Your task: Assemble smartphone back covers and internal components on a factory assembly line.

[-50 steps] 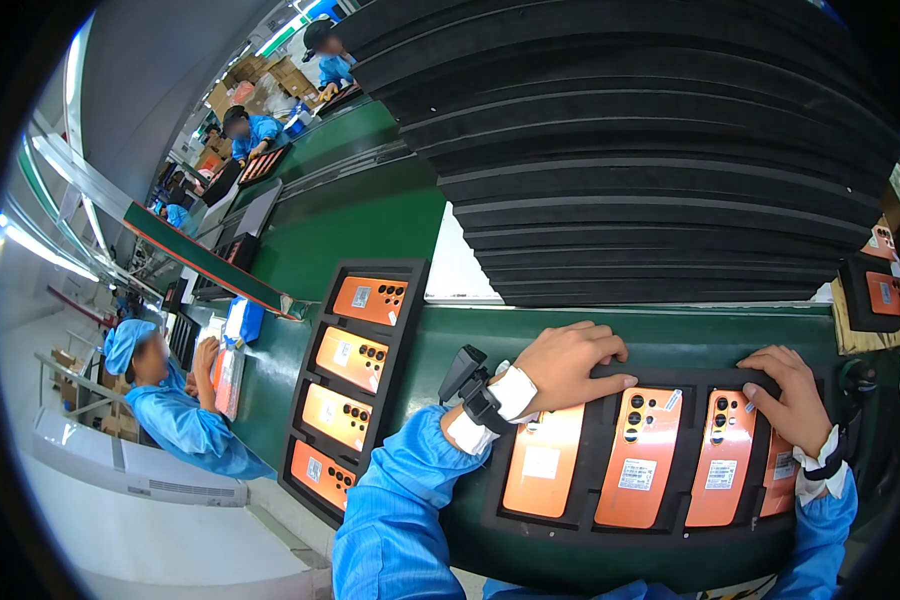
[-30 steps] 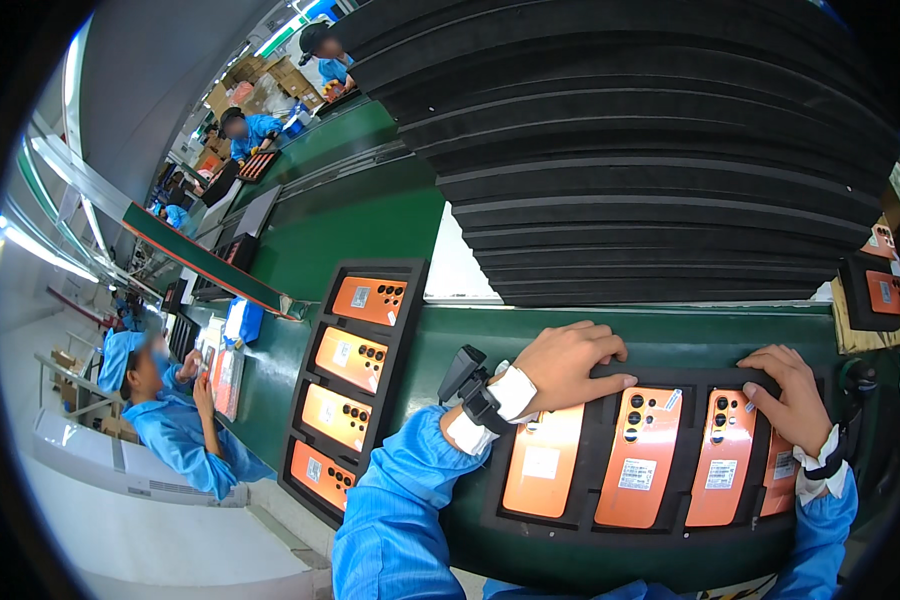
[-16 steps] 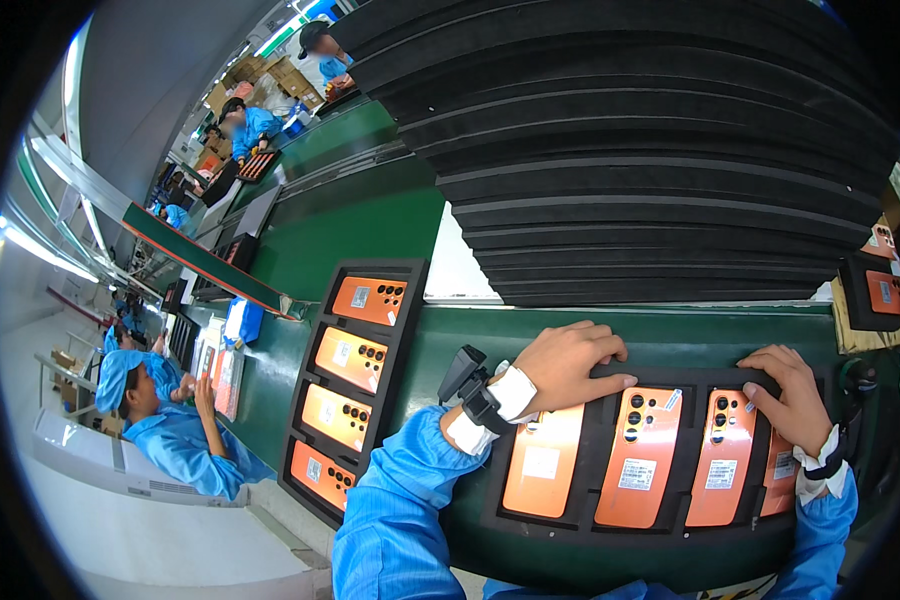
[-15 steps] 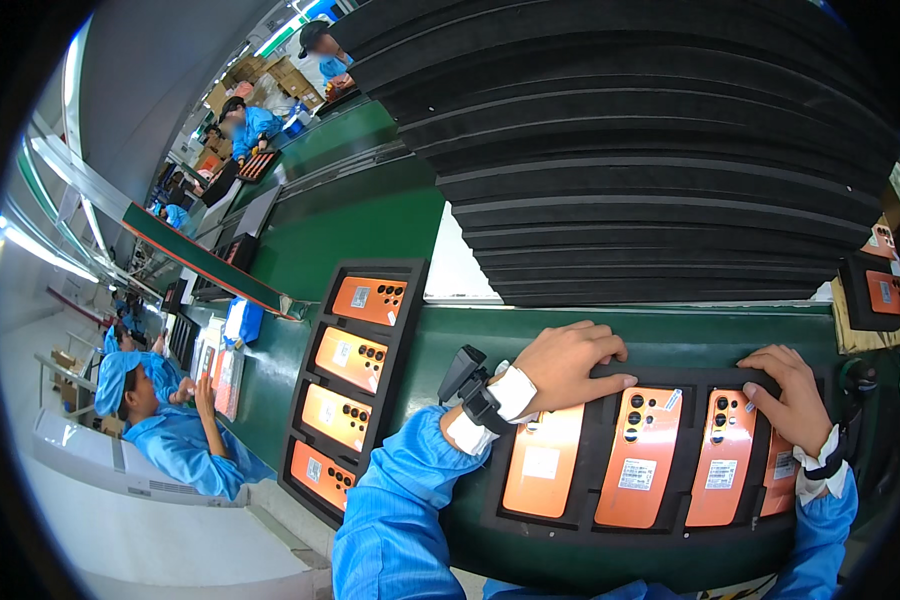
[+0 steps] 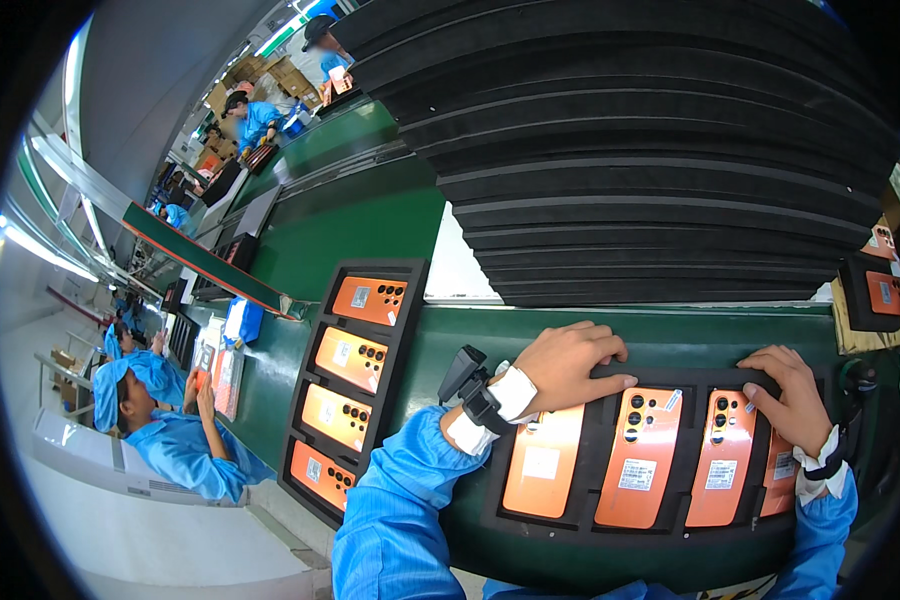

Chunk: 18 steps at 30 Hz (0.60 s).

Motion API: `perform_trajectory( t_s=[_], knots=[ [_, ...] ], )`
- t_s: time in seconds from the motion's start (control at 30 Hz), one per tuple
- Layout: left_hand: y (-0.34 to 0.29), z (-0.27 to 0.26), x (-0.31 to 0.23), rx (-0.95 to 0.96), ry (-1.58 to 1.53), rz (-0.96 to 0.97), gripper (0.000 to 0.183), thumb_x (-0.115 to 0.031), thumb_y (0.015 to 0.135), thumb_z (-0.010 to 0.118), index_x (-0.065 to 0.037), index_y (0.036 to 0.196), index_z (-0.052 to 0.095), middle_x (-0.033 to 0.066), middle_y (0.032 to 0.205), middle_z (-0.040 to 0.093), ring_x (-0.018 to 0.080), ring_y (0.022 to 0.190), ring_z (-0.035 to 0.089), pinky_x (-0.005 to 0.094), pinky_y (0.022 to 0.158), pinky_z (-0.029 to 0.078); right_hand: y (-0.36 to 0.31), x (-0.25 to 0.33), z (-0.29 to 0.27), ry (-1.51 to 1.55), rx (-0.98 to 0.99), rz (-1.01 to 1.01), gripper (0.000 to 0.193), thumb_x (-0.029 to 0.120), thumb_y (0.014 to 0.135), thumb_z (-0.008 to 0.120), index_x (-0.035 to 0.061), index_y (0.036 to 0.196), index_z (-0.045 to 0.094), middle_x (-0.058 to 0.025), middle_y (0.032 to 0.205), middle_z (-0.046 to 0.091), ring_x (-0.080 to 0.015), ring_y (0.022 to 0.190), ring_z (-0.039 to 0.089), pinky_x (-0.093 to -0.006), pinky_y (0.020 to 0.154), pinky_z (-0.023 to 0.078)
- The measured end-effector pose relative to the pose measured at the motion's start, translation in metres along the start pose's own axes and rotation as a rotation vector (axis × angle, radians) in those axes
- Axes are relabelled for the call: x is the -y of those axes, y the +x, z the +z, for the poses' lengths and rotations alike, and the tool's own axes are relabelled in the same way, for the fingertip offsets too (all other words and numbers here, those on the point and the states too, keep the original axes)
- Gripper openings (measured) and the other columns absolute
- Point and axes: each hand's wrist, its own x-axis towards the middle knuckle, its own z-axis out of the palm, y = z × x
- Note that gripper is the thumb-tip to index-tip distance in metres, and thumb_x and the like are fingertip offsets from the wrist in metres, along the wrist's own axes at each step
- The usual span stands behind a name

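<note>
Labels (image 5: 640,475) in the head view, white, some with tiny print, stick to shiny orange phones (image 5: 662,435) in slots of a flat black tray (image 5: 685,378) on the green table (image 5: 450,340). The left hand (image 5: 568,365) and right hand (image 5: 788,395) rest loose, not squeezing, at the tray's far edge.

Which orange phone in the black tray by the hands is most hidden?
The rightmost orange phone there: the right hand and white cuff cover much of it; the other three show more.

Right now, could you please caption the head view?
Left hand and right hand on a black tray of orange phones.
</note>
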Motion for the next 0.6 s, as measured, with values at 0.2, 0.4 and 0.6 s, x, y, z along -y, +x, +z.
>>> perform_trajectory(
  t_s=[0.2, 0.4, 0.6],
  knots=[
    [-0.0008, -0.0003, 0.0004, 0.001, 0.007, 0.001, 0.048, -0.054, 0.104, 0.074, -0.008, 0.116, 0.079, 0.0063, 0.100, 0.073, 0.0248, 0.101, 0.072, 0.0418, 0.085, 0.058, 0.0000, 0.0007, 0.0000, -0.001, 0.000, 0.005, 0.032, 0.015, 0.094, 0.076, -0.0014, 0.121, 0.077, -0.0183, 0.122, 0.074, -0.0412, 0.119, 0.066, -0.0496, 0.110, 0.048],
    [-0.0007, -0.0011, -0.0001, 0.001, 0.007, 0.003, 0.047, -0.054, 0.104, 0.074, -0.008, 0.116, 0.079, 0.0059, 0.098, 0.072, 0.0250, 0.100, 0.071, 0.0421, 0.084, 0.058, 0.0003, 0.0005, 0.0004, -0.005, -0.003, -0.003, 0.032, 0.015, 0.094, 0.076, -0.0014, 0.120, 0.076, -0.0184, 0.121, 0.074, -0.0415, 0.119, 0.067, -0.0496, 0.109, 0.048],
    [-0.0005, -0.0008, 0.0004, -0.001, -0.002, 0.006, 0.047, -0.054, 0.104, 0.075, -0.008, 0.116, 0.079, 0.0060, 0.098, 0.072, 0.0252, 0.100, 0.071, 0.0421, 0.084, 0.058, 0.0000, -0.0002, 0.0007, -0.005, -0.008, -0.011, 0.032, 0.016, 0.094, 0.076, -0.0016, 0.121, 0.076, -0.0185, 0.121, 0.075, -0.0416, 0.118, 0.067, -0.0497, 0.109, 0.048]
  ],
)
